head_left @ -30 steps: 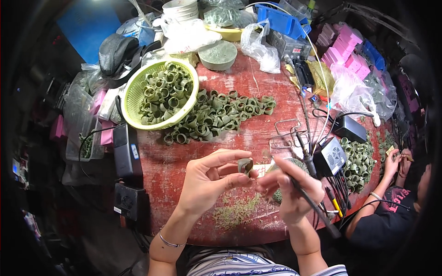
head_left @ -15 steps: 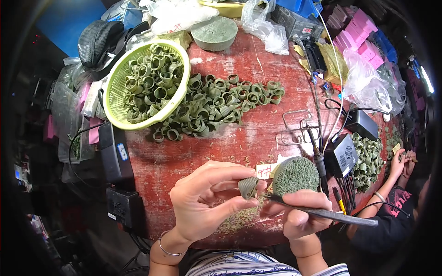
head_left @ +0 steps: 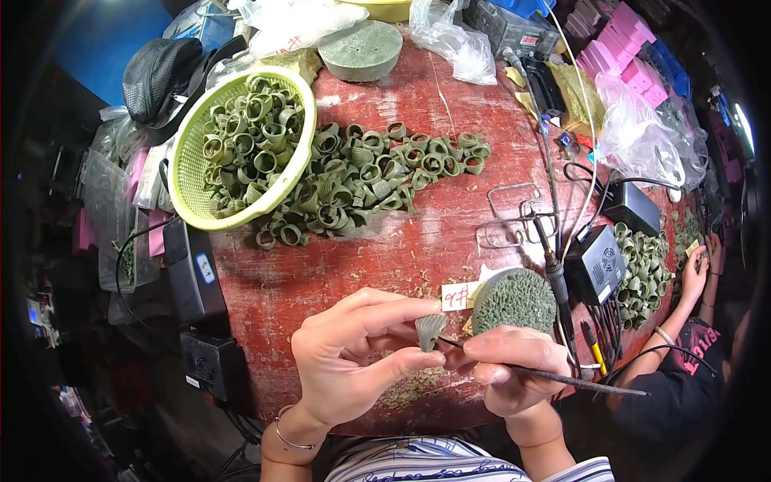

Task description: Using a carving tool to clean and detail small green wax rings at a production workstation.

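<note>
My left hand [head_left: 353,353] is closed, pinching a ribbed green wax ring [head_left: 430,329] between thumb and fingers. In my right hand [head_left: 518,365] is a slim dark file [head_left: 578,381], gripped like a pen and slanting down to the right. Its narrow tip meets the ring or lies very close to it; exact contact is hard to see. Just beyond my right hand sits a round green block with a rough, pitted top [head_left: 514,304]. A small white paper tag with red writing [head_left: 455,296] lies beside that block.
A yellow-green basket [head_left: 181,173] of similar rings tilts at the left, with a loose pile [head_left: 361,173] beside it. At right are a black box with a fan grille [head_left: 596,265], a corded pen tool [head_left: 554,269], more rings [head_left: 640,281], and another person's hand [head_left: 693,273].
The file has rolled in my right hand, from its broad face to its thin edge, and its tip has shifted left. The ring has turned slightly. The whole view has shifted a little.
</note>
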The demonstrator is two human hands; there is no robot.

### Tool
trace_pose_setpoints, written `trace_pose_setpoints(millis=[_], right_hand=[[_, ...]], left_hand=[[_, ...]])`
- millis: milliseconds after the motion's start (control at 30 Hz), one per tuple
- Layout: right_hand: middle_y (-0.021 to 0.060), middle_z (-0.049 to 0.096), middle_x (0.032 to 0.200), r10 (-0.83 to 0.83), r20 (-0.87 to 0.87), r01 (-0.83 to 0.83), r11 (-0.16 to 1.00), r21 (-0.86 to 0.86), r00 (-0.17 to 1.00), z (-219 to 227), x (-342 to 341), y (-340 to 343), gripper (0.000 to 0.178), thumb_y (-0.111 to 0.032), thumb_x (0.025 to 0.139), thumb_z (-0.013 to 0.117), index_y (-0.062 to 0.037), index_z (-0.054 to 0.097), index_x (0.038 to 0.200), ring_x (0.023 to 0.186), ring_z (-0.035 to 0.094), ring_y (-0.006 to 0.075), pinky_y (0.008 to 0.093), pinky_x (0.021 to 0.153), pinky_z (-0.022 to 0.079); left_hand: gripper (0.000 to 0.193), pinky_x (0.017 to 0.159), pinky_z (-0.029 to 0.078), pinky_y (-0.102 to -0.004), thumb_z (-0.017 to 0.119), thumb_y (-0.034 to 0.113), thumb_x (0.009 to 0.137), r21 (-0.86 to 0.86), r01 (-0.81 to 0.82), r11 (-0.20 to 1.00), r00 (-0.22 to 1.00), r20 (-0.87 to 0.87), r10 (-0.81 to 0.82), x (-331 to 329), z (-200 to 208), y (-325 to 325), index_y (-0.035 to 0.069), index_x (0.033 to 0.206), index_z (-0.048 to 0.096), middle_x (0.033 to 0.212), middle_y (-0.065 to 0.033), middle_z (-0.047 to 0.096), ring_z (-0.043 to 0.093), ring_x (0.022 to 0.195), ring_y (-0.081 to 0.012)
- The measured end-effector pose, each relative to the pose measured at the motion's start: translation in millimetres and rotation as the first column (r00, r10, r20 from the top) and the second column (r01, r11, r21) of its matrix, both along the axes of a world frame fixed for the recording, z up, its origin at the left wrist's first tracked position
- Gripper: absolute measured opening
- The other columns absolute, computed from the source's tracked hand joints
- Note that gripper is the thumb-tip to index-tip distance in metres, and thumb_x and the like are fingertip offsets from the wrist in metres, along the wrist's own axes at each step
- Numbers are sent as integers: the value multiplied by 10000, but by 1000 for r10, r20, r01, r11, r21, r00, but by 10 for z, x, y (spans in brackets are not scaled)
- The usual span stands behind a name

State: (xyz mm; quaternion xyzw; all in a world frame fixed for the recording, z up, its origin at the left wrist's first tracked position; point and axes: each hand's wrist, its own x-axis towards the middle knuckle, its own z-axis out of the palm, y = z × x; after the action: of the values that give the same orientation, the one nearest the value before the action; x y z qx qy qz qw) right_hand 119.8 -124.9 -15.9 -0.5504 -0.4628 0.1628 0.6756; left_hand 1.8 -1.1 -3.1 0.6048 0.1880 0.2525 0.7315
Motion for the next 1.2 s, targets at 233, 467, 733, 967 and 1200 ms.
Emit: trace_pose_setpoints(millis=[233, 467, 733, 967, 1200], right_hand=[[134, 654, 758, -110, 150, 117, 993, -33, 983, 36, 1, -54, 138, -8, 764, 631, -1, 618, 901, 649, 646, 231, 306, 580, 525], [111, 650, 706, -38, 44, 39, 999, -31, 998, 51, 18, -88, 147, -21, 743, 659, 21, 613, 876, 594, 644, 219, 294, 528, 522], [115, 655, 735, -62, 62, 62, 998, -7, 996, 32, -17, -91, 160, 10, 715, 662, 20, 625, 870, 590, 643, 222, 296, 534, 524], [125, 654, 747, 13, 55, -12, 1000, -12, 998, 5, -14, -113, 131, -48, 768, 644, 9, 620, 884, 622, 648, 240, 306, 547, 526], [125, 648, 723, -117, 16, 116, 993, 20, 993, -6, -78, -118, 146, -38, 781, 621, 16, 606, 915, 602, 644, 241, 306, 518, 516]], left_hand=[[356, 699, 539, -261, 657, -141, 678, -148, 47, 988, 998, 43, -41, 7, -36, -4, -97, 1022, 575, 942, -144, 566, 620, 805, -183], [359, 720, 545, -276, 664, -142, 668, -167, 49, 985, 998, 39, -43, 19, -29, 0, -106, 1013, 569, 947, -160, 573, 621, 816, -196], [362, 604, 558, -307, 700, -92, 551, -292, -112, 950, 993, -56, 100, 74, 58, -80, -117, 893, 585, 817, -169, 593, 612, 693, -203], [372, 663, 548, -276, 686, -96, 619, -303, -50, 952, 999, -27, 44, 2, -27, -47, -116, 970, 564, 876, -161, 605, 600, 746, -161], [433, 633, 542, -287, 735, 14, 623, -390, -85, 917, 995, -84, 56, 25, 29, -112, -124, 982, 536, 864, -191, 618, 571, 694, -134]])
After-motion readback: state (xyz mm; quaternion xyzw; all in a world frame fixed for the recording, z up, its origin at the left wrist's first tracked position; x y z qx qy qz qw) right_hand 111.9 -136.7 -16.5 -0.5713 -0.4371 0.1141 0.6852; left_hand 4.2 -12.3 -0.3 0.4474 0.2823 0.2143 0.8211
